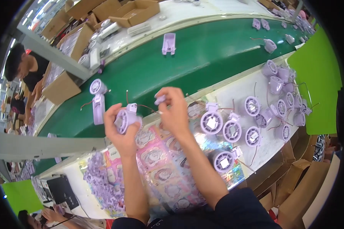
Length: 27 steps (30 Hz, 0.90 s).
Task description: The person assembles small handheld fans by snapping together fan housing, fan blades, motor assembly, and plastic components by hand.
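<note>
My left hand (pixel 125 142) is closed around a light purple mini fan head (pixel 122 121), its round grille turned to the left. A squarish bracket stands on top of the head, and a thin red wire runs from it toward my right hand. Between thumb and fingers, my right hand (pixel 175 112) pinches a small light purple plastic part (pixel 160 100), held a little above and apart from the fan head. Under both forearms lies a colourful printed sheet (pixel 156 158). A heap of small purple plastic parts (pixel 103 183) rests to the left of my left forearm.
Several purple fan heads (pixel 211 122) with wires stand on the white bench at right. Beyond the hands runs a green conveyor belt (pixel 137 72) carrying a purple handle shell (pixel 169 44) and an assembled fan (pixel 98 101). A grey metal post (pixel 53 49) rises at left. Co-workers sit at left.
</note>
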Tool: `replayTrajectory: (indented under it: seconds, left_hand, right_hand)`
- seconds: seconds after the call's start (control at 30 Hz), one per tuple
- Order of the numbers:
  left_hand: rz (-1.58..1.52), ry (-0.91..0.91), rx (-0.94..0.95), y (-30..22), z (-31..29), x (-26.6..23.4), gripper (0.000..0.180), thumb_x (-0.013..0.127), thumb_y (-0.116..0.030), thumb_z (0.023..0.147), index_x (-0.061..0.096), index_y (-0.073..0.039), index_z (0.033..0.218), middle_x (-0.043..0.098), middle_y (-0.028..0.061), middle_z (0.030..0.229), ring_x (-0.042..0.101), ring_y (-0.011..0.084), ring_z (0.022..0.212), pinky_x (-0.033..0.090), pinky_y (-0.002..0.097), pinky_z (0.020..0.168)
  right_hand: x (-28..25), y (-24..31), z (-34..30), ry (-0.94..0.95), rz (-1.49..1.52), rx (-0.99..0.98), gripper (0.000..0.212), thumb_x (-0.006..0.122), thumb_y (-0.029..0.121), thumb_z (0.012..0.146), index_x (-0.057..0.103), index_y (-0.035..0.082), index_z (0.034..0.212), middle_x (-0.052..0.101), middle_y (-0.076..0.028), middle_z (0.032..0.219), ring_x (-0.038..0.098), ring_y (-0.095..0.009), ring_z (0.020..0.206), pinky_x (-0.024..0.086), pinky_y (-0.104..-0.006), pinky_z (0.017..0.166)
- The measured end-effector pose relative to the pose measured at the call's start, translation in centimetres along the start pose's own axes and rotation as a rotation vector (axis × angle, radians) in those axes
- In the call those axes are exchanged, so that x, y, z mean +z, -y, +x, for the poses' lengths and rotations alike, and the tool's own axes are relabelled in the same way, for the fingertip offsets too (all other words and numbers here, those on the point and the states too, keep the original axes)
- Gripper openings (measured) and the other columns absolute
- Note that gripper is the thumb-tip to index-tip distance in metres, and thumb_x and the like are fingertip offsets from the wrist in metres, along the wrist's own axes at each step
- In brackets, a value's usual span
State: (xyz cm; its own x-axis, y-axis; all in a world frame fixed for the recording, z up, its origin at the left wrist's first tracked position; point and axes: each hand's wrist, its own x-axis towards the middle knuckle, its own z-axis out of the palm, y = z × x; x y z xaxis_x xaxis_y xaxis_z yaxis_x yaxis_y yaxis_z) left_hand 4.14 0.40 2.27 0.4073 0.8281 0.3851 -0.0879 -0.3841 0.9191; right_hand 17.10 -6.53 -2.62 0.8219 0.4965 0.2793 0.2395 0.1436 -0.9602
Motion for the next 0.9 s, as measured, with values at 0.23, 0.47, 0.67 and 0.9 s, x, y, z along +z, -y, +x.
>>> replayTrajectory:
  seconds: [0.23,0.47,0.67,0.9]
  left_hand:
    - [-0.022,0.221,-0.078,2.6,-1.3,-1.3,0.064,0.069,0.002,0.067,0.056,-0.003,0.129,0.059,0.0075,0.107,0.06,0.0144,0.094,0.05,0.0262,0.084]
    - [0.024,0.27,-0.093,3.5,-1.6,-0.9,0.061,0.064,0.0,0.059,0.059,-0.002,0.12,0.051,0.0104,0.103,0.056,0.0225,0.092,0.047,0.0311,0.084]
    - [0.138,0.23,0.121,3.1,-1.3,-0.4,0.06,0.063,-0.002,0.057,0.062,-0.005,0.117,0.055,0.014,0.106,0.06,0.0304,0.092,0.051,0.0375,0.082]
    - [0.202,0.171,0.251,2.9,-2.0,0.4,0.057,0.068,0.001,0.062,0.067,-0.007,0.118,0.057,0.0133,0.105,0.059,0.0319,0.098,0.051,0.0389,0.085]
  right_hand:
    - [-0.3,1.1,0.1,0.074,0.616,0.218,0.026,0.054,-0.013,0.086,0.063,0.002,0.105,0.065,-0.013,0.118,0.066,-0.013,0.097,0.052,-0.0257,0.084]
    - [-0.9,1.4,-0.6,0.379,0.362,0.254,0.03,0.052,-0.014,0.077,0.067,0.0,0.1,0.065,-0.012,0.124,0.065,-0.018,0.105,0.052,-0.0328,0.092]
    - [-0.7,1.6,-0.9,0.458,0.161,0.153,0.02,0.06,-0.005,0.085,0.068,0.0,0.102,0.066,-0.013,0.124,0.064,-0.018,0.107,0.051,-0.0319,0.092]
    - [-0.5,1.7,-0.9,0.334,0.077,0.237,0.021,0.063,0.005,0.094,0.065,-0.001,0.113,0.07,-0.009,0.107,0.066,-0.014,0.094,0.053,-0.0292,0.084]
